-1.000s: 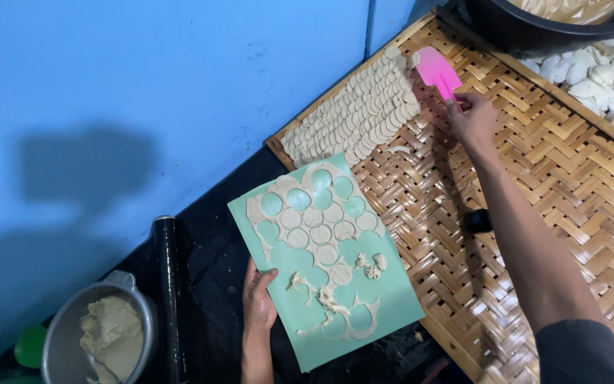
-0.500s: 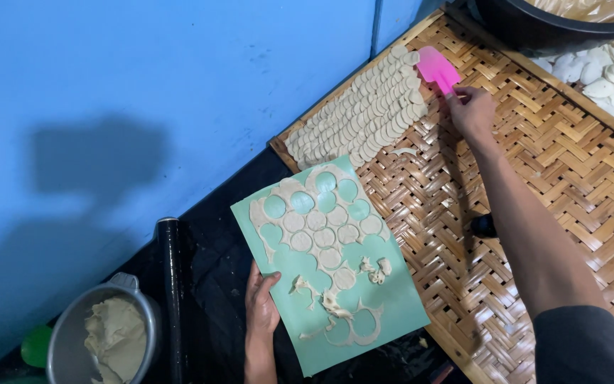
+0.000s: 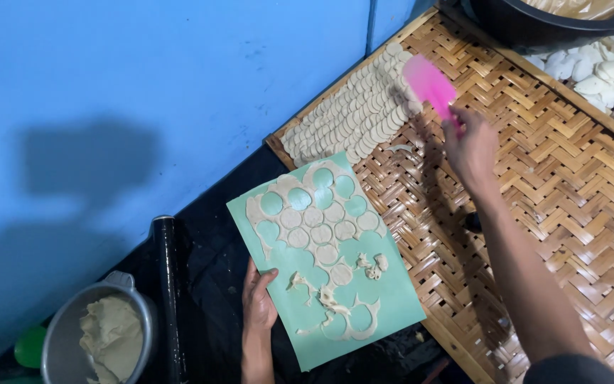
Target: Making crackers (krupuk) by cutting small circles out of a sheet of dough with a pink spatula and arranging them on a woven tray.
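My left hand (image 3: pixel 259 299) grips the lower left edge of a green mat (image 3: pixel 385 302). On the mat lie round dough discs (image 3: pixel 319 233) and scraps of cut dough. My right hand (image 3: pixel 472 148) holds a pink spatula (image 3: pixel 429 82) by its handle. The blade is over the right end of the rows of dough discs (image 3: pixel 349 114) laid on a woven bamboo tray (image 3: pixel 570 178). The mat's right side rests over the tray's near edge.
A metal pot of dough (image 3: pixel 104 334) stands at the lower left beside a black rolling pin (image 3: pixel 168 284). A dark bowl (image 3: pixel 534 21) and a pile of white pieces (image 3: pixel 609 71) lie at the top right. A blue wall (image 3: pixel 143 85) fills the left.
My right hand has drawn the pink spatula a little down and right along the rows of discs. My left hand keeps its hold on the mat.
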